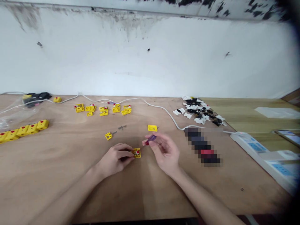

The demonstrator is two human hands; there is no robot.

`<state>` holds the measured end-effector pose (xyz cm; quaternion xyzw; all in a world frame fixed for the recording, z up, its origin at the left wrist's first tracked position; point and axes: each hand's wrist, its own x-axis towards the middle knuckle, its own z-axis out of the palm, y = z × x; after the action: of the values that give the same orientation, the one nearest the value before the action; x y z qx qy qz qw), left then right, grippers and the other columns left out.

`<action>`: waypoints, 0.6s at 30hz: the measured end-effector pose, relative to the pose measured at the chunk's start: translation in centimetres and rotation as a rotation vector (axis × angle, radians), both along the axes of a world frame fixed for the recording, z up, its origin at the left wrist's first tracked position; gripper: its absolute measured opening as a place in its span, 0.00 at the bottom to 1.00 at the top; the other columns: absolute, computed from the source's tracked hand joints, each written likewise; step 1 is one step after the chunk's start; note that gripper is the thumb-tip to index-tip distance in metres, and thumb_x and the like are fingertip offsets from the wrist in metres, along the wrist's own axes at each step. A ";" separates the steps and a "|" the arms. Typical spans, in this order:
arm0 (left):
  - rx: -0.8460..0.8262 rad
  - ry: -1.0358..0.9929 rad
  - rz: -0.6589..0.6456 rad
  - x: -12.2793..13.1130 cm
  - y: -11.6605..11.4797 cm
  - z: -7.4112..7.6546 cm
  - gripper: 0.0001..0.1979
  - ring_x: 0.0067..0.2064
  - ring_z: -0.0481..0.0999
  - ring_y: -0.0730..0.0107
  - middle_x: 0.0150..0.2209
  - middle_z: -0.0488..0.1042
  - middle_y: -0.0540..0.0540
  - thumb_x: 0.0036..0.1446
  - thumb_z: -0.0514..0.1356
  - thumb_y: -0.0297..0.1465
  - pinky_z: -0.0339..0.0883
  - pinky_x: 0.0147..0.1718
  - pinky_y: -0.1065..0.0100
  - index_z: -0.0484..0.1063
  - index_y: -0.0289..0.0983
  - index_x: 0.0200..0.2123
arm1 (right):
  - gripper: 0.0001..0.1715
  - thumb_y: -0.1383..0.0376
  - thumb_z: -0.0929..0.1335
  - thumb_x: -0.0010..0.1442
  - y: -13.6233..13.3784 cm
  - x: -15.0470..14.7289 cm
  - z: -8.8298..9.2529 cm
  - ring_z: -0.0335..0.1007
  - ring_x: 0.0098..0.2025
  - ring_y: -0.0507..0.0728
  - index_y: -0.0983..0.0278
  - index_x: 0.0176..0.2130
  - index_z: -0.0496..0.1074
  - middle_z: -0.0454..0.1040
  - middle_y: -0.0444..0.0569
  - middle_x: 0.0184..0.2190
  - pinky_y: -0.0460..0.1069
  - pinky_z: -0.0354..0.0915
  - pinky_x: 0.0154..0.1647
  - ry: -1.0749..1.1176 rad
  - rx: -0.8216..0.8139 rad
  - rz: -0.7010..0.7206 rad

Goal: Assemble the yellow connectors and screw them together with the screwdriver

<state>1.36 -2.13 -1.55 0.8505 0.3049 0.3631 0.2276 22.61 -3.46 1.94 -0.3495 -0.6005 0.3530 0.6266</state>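
My left hand [119, 158] is closed, with thumb and fingertips gripping the left edge of a small open yellow casing [137, 153] on the table. Inside the casing sit a red button and some small parts too fine to tell. To its upper right, my right hand [166, 152] pinches a screwdriver with a purple and red handle [152, 138]; its tip is too thin to make out. A yellow cover [152, 128] lies just beyond the right hand. Left of it are another yellow piece [108, 136] and a small grey metal part [122, 127].
Several opened yellow casings [103, 111] lie in a row at the back, near another screwdriver [110, 102]. Closed yellow boxes [22, 130] line the left. Black and white parts [199, 111] are heaped back right. A white cable [161, 107] leads to a power strip [262, 156].
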 end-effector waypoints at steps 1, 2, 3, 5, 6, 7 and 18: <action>0.009 0.003 0.000 0.0 0.0 0.0 0.07 0.43 0.80 0.67 0.43 0.80 0.44 0.63 0.62 0.28 0.75 0.44 0.64 0.82 0.42 0.39 | 0.11 0.64 0.69 0.67 -0.2 -0.3 -0.2 0.82 0.37 0.57 0.59 0.50 0.69 0.80 0.51 0.42 0.54 0.79 0.41 0.001 0.003 0.014; 0.016 0.004 -0.003 0.0 0.0 0.0 0.08 0.43 0.80 0.67 0.42 0.80 0.44 0.63 0.62 0.29 0.75 0.44 0.64 0.82 0.42 0.39 | 0.11 0.64 0.68 0.67 -0.3 -0.4 -0.4 0.82 0.37 0.56 0.58 0.50 0.69 0.80 0.51 0.42 0.54 0.79 0.41 -0.001 0.002 0.024; 0.022 0.002 -0.007 0.0 0.0 0.0 0.08 0.43 0.80 0.67 0.42 0.81 0.44 0.63 0.62 0.29 0.75 0.44 0.64 0.82 0.42 0.39 | 0.11 0.64 0.68 0.67 -0.4 -0.6 -0.6 0.82 0.38 0.56 0.59 0.50 0.69 0.80 0.51 0.42 0.54 0.79 0.42 -0.007 -0.001 0.034; 0.027 0.002 -0.015 0.0 0.1 0.1 0.08 0.43 0.81 0.66 0.42 0.81 0.44 0.63 0.62 0.29 0.76 0.44 0.64 0.82 0.42 0.39 | 0.11 0.64 0.68 0.67 -0.4 -0.8 -1.0 0.82 0.39 0.56 0.59 0.50 0.69 0.80 0.52 0.43 0.54 0.79 0.43 -0.021 -0.009 0.052; 0.029 0.003 -0.019 0.0 0.1 0.1 0.08 0.43 0.81 0.66 0.42 0.81 0.44 0.63 0.62 0.28 0.76 0.44 0.64 0.82 0.42 0.39 | 0.11 0.64 0.68 0.67 -0.4 -0.8 -1.2 0.82 0.39 0.56 0.59 0.50 0.69 0.80 0.52 0.43 0.54 0.79 0.43 -0.023 -0.011 0.058; 0.030 0.006 -0.021 -0.1 0.1 0.1 0.08 0.43 0.81 0.66 0.42 0.81 0.44 0.63 0.62 0.28 0.76 0.44 0.64 0.82 0.42 0.39 | 0.12 0.65 0.68 0.67 -0.4 -0.8 -1.3 0.81 0.39 0.56 0.59 0.50 0.69 0.80 0.52 0.43 0.54 0.79 0.43 -0.023 -0.014 0.064; 0.036 0.073 -0.027 -0.3 0.0 -0.2 0.10 0.45 0.80 0.65 0.44 0.80 0.44 0.64 0.60 0.29 0.74 0.46 0.63 0.82 0.43 0.41 | 0.15 0.69 0.67 0.67 0.3 -0.1 0.8 0.77 0.50 0.59 0.59 0.52 0.72 0.78 0.53 0.49 0.56 0.76 0.51 -0.316 0.125 0.084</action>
<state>1.07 -2.09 -1.77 0.8711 0.2950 0.3344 0.2058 22.55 -3.11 2.72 -0.3354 -0.7264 0.2815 0.5297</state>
